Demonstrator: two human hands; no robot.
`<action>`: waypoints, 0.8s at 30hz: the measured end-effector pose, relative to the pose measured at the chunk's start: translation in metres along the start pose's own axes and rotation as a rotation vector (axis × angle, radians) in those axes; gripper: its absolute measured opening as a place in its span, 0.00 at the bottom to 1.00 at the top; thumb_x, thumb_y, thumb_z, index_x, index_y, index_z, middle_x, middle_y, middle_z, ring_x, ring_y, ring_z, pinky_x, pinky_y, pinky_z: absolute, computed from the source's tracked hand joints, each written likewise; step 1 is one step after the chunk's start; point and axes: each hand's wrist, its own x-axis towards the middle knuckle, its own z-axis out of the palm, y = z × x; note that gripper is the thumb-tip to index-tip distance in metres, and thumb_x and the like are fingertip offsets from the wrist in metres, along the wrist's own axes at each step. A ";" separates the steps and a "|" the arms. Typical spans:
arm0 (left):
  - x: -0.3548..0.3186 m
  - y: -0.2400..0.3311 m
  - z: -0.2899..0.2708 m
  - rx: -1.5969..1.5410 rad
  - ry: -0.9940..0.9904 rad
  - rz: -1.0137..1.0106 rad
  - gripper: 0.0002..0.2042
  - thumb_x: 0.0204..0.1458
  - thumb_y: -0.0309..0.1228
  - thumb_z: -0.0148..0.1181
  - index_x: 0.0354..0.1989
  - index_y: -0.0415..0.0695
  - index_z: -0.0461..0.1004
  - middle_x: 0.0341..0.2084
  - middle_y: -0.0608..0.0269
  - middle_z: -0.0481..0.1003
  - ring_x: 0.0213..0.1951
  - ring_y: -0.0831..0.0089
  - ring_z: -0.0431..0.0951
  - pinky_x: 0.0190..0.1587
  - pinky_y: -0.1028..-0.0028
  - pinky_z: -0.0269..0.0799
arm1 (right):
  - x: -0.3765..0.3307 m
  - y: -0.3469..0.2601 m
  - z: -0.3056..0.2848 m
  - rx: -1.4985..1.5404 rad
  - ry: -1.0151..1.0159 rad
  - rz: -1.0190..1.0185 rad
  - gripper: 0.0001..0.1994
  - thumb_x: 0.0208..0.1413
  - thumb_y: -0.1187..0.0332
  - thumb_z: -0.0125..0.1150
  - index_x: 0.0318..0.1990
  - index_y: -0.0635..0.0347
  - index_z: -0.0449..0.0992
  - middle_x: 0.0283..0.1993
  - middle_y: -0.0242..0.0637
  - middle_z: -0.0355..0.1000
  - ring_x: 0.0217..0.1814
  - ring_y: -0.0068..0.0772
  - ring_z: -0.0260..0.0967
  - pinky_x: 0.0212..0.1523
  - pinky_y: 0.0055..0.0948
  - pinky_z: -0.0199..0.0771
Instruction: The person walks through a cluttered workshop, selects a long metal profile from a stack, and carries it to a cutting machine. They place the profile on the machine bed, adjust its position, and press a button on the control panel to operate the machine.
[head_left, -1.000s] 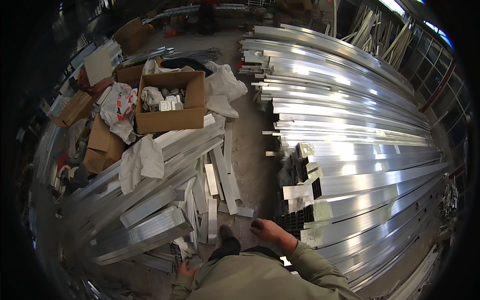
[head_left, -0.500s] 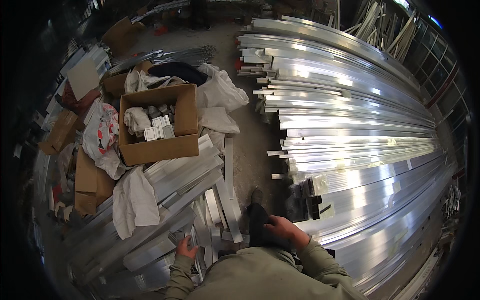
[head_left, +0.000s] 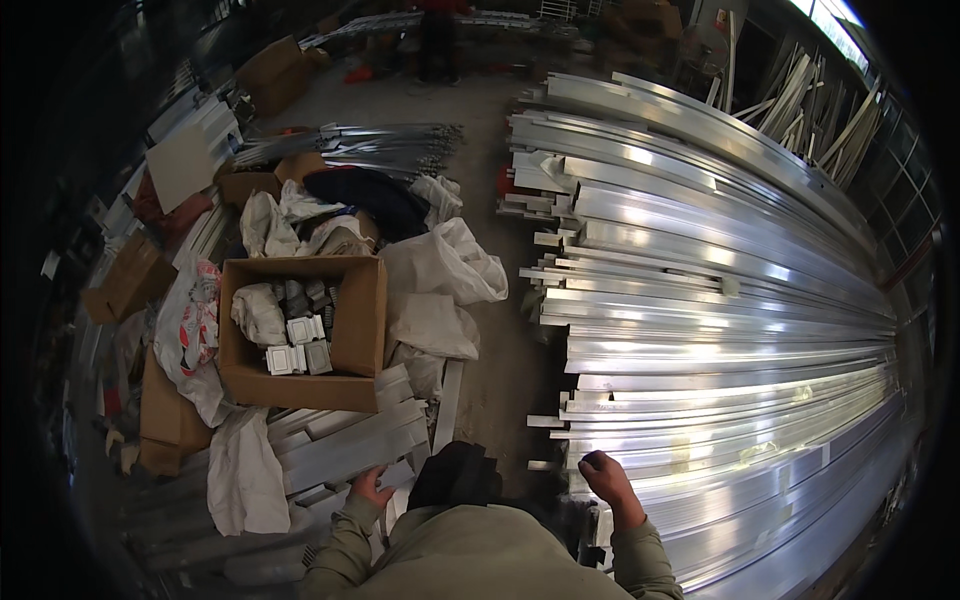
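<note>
- Left hand (head_left: 372, 488) is half open, its fingers loosely bent and a gap showing beside the thumb; nothing shows in its grasp.
- Below the cardboard box, short silvery metal pieces (head_left: 355, 445) lie at a slant in a loose pile just beyond the left hand; whether the fingers touch them I cannot tell.
- Right hand (head_left: 610, 482) is raised with its fingers curled inward; how tightly they close, and around what if anything, I cannot tell.
- Long silvery metal profiles (head_left: 710, 360) fill the right side, lying side by side with uneven near ends; the right hand appears in front of those ends, contact unclear.
- Both forearms wear olive sleeves (head_left: 640, 560).
- An open cardboard box (head_left: 298, 392) sits above the short pieces, holding pale block-like parts (head_left: 300, 350), grey pieces and a whitish bundle.
- White cloth (head_left: 245, 480) drapes over the metal just below the box's left side.
- Crumpled white sacks (head_left: 440, 262) lie right of the box, with dark fabric (head_left: 370, 197) behind it.
- Far back, another person (head_left: 437, 45) stands near the top edge, dimly seen.
</note>
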 end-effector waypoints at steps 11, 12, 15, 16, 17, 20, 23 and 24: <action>0.340 0.054 0.016 0.078 -0.054 0.021 0.34 0.53 0.40 0.74 0.68 0.43 0.72 0.58 0.42 0.76 0.58 0.44 0.78 0.60 0.51 0.78 | 0.285 -0.061 -0.037 0.103 -0.167 0.025 0.19 0.67 0.56 0.65 0.50 0.67 0.81 0.48 0.54 0.83 0.54 0.56 0.81 0.52 0.46 0.80; 0.365 0.047 0.017 0.089 -0.039 0.003 0.34 0.53 0.41 0.74 0.68 0.44 0.72 0.59 0.43 0.75 0.59 0.44 0.78 0.60 0.50 0.78 | 0.309 -0.086 -0.051 0.120 -0.153 0.078 0.19 0.67 0.57 0.64 0.51 0.68 0.81 0.48 0.52 0.84 0.53 0.52 0.82 0.53 0.44 0.79; 0.457 0.086 -0.006 0.061 -0.071 -0.030 0.34 0.52 0.41 0.74 0.68 0.46 0.72 0.59 0.43 0.76 0.59 0.42 0.77 0.61 0.49 0.77 | 0.384 -0.076 -0.071 0.039 -0.001 0.087 0.20 0.66 0.58 0.64 0.52 0.70 0.80 0.46 0.50 0.84 0.47 0.44 0.82 0.51 0.40 0.80; 0.481 0.101 -0.018 0.071 -0.061 -0.028 0.33 0.52 0.41 0.74 0.68 0.46 0.73 0.59 0.43 0.76 0.59 0.42 0.77 0.61 0.49 0.77 | 0.405 -0.067 -0.075 0.084 -0.032 0.133 0.20 0.66 0.58 0.64 0.51 0.70 0.80 0.44 0.48 0.83 0.46 0.41 0.81 0.49 0.39 0.80; 0.507 0.116 -0.027 0.075 -0.051 -0.030 0.33 0.52 0.40 0.74 0.67 0.46 0.73 0.58 0.42 0.76 0.59 0.42 0.77 0.61 0.49 0.77 | 0.424 -0.065 -0.084 0.122 -0.064 0.179 0.20 0.66 0.59 0.64 0.51 0.71 0.81 0.42 0.47 0.83 0.44 0.38 0.81 0.47 0.39 0.80; 0.591 0.141 -0.056 0.001 -0.038 -0.043 0.32 0.53 0.39 0.73 0.67 0.45 0.73 0.58 0.41 0.76 0.58 0.41 0.78 0.60 0.50 0.77 | 0.475 -0.069 -0.109 0.198 -0.026 0.273 0.17 0.65 0.62 0.63 0.49 0.71 0.80 0.39 0.43 0.82 0.39 0.33 0.79 0.42 0.36 0.79; 0.667 0.177 -0.089 0.046 -0.018 0.017 0.32 0.53 0.39 0.73 0.67 0.43 0.72 0.59 0.40 0.75 0.58 0.41 0.78 0.60 0.49 0.76 | 0.516 -0.069 -0.114 0.454 -0.011 0.459 0.15 0.66 0.63 0.62 0.50 0.69 0.80 0.39 0.40 0.81 0.36 0.31 0.79 0.34 0.32 0.77; 0.691 0.193 -0.100 0.013 -0.019 0.023 0.33 0.53 0.39 0.73 0.67 0.43 0.72 0.59 0.40 0.75 0.58 0.40 0.78 0.60 0.49 0.76 | 0.526 -0.072 -0.113 0.472 -0.052 0.515 0.15 0.66 0.63 0.62 0.50 0.68 0.79 0.39 0.39 0.80 0.36 0.31 0.79 0.34 0.32 0.77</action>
